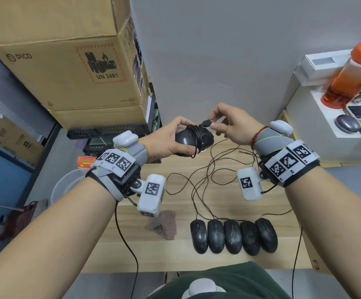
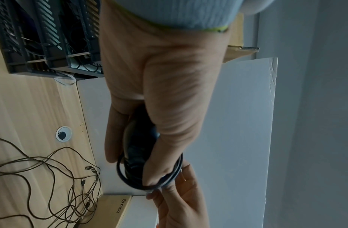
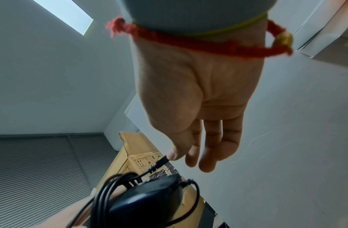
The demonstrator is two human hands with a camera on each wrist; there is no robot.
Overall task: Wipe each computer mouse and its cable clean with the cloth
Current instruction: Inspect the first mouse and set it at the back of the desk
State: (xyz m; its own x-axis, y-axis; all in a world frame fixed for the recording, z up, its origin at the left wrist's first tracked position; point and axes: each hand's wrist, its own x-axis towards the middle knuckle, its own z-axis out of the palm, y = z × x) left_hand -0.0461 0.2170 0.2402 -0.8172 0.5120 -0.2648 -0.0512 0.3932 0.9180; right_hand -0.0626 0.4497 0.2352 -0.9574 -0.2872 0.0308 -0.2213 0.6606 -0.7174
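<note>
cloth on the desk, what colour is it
Muted pinkish-brown knit cloth, clearest in the head view.

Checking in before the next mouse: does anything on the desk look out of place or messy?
The five mice sit in a tidy row, but their cables sprawl tangled behind them. The cloth lies crumpled, untouched by either hand.
</note>
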